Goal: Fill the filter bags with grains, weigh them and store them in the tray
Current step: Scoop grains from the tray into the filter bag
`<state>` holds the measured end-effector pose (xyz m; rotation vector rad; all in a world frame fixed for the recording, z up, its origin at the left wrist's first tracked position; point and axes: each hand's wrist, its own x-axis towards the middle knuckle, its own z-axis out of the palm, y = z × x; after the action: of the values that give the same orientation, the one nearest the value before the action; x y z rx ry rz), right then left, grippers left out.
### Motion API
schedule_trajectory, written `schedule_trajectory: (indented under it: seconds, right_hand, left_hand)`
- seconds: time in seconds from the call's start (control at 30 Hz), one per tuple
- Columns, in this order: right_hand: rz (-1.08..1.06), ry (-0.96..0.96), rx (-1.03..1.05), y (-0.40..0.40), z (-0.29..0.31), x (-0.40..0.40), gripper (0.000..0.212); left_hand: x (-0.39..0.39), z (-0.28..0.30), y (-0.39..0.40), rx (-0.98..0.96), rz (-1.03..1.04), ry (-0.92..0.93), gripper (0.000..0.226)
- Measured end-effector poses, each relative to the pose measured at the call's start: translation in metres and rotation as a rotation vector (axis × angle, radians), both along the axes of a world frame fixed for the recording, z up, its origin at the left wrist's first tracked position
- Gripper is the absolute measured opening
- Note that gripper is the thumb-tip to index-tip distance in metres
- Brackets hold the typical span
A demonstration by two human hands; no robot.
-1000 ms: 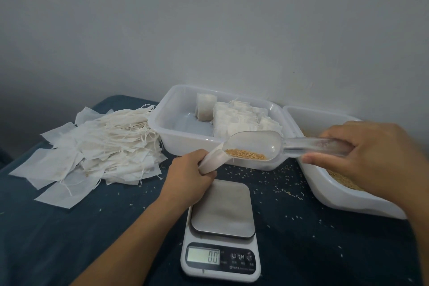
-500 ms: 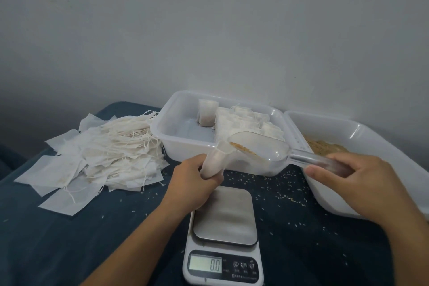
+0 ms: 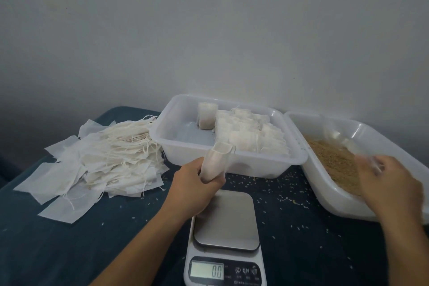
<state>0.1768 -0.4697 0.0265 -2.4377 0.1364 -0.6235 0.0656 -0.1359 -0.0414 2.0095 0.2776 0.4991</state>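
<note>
Far left, a heap of empty filter bags (image 3: pixel 111 158) sprawls on the dark cloth, strings tangled, close at hand for the next pick. Moving in, the left hand (image 3: pixel 197 189) wraps its fingers round a filter bag (image 3: pixel 216 161), mouth tilted up and open above the scale (image 3: pixel 226 239), probably so nothing spills before weighing. The display reads zero, platform bare. Behind it, the tray (image 3: pixel 176 146) holds filled bags standing in rows towards its right side, leaving room on the left. Loose grains speckle the cloth around the scale. Over to the right, the grain tub (image 3: pixel 325 189) sits tilted, grains (image 3: pixel 334 162) banked inside. The right hand (image 3: pixel 394 190) reaches over it, heavily blurred; a clear scoop (image 3: pixel 343 140) smears above the grains, and I cannot tell how those fingers lie.
</note>
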Motion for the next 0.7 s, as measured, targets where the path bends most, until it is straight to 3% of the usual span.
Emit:
schedule_trajectory:
  seconds: [0.27,0.37,0.53,0.63,0.7]
  right_hand:
    - [-0.116,0.222,-0.208,-0.008,-0.009,0.012,0.036]
    - [-0.109,0.271,-0.252,-0.008,-0.011,0.014,0.034]
    - [-0.043,0.314,-0.253,-0.006,-0.006,0.014,0.027]
    - [-0.004,0.02,-0.15,0.011,-0.003,0.004,0.043]
    - [0.129,-0.311,0.015,0.034,0.004,-0.015,0.033]
  left_hand:
    - [-0.003,0.003,-0.002,-0.11,-0.048,0.018,0.013]
    - [-0.005,0.008,-0.005,-0.255,-0.107,0.028,0.008]
    - [-0.006,0.012,-0.007,-0.534,-0.191,0.044,0.019]
    - [-0.006,0.013,-0.008,-0.506,-0.182,0.062,0.021]
    - [-0.006,0.013,-0.009,-0.481,-0.195,0.066,0.02]
